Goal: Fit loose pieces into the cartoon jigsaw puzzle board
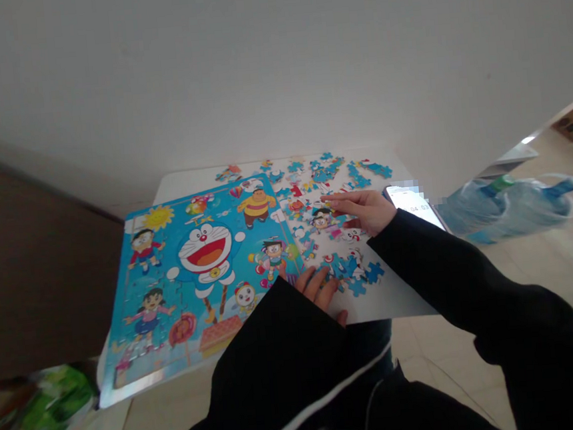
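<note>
A blue cartoon jigsaw puzzle board (180, 234) lies tilted across the left of a small white table. Loose jigsaw pieces (357, 282) are scattered to its right, most of them blue. My right hand (361, 210) hovers over the loose pieces, fingers reaching left with a gap to the thumb; I see nothing held in it. Below it is a joined chunk with a cartoon face (323, 220). At the board's lower right edge, my left hand (319, 291) rests with fingers spread, touching or just beside the nearest pieces. Its palm is hidden by the black sleeve.
A lit phone (413, 205) lies at the table's right, beside my right forearm. Beyond it, large clear plastic bottles (511, 209) are on the tiled floor. A white wall (274, 69) rises behind the table. Green bags (57, 402) sit at lower left, under a brown panel (35, 270).
</note>
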Motion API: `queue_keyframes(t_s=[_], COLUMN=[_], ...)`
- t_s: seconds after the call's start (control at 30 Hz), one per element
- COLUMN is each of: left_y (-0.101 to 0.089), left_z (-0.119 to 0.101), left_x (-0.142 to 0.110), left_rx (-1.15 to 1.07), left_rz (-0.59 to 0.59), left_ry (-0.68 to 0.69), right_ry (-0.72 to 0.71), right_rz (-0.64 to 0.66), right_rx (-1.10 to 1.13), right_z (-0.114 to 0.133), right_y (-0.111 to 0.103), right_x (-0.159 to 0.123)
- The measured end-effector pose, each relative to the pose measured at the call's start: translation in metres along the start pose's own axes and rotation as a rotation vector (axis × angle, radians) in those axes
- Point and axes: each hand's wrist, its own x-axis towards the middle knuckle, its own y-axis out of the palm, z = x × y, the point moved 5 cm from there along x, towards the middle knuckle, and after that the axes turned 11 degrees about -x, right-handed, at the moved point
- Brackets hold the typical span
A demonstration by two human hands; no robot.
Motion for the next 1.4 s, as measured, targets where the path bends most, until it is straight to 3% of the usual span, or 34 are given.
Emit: queue_keyframes(t_s=[0.3, 0.43, 0.6, 0.9, 1.03, 1.13, 1.2, 1.3, 1.4], left_y=[0.007, 0.008, 0.005, 0.009, 0.007, -0.009, -0.03, -0.073, -0.122], left_z=[0.007, 0.006, 0.006, 0.009, 0.004, -0.008, -0.015, -0.015, 0.006], left_x=[-0.005, -0.004, -0.004, -0.005, -0.004, -0.004, -0.005, -0.01, -0.021], left_rx=[0.002, 0.025, 0.015, 0.001, 0.017, 0.03, 0.038, 0.136, 0.336], left_rz=[-0.162, -0.092, -0.164, -0.171, -0.085, -0.021, -0.048, -0.117, -0.18], left_ry=[0.07, 0.074, 0.102, 0.098, 0.075, 0.037, -0.015, -0.017, -0.035], right_ry=[-0.023, -0.026, -0.047, -0.077, -0.08, -0.112, -0.153, -0.214, -0.289], right_rz=[-0.039, -0.05, -0.061, -0.07, -0.063, -0.018, 0.032, 0.093, 0.167], right_rx=[-0.1, -0.14, -0.176, -0.164, -0.158, -0.177, -0.203, -0.242, -0.278], right_z=[0.021, 0.018, 0.017, 0.016, 0.021, 0.029, 0.037, 0.051, 0.071], right_y=[-0.001, -0.004, -0.007, -0.011, -0.009, 0.0, 0.012, 0.037, 0.072], right_x=[0.006, 0.005, 0.002, 0.0, 0.0, 0.004, 0.009, 0.016, 0.026])
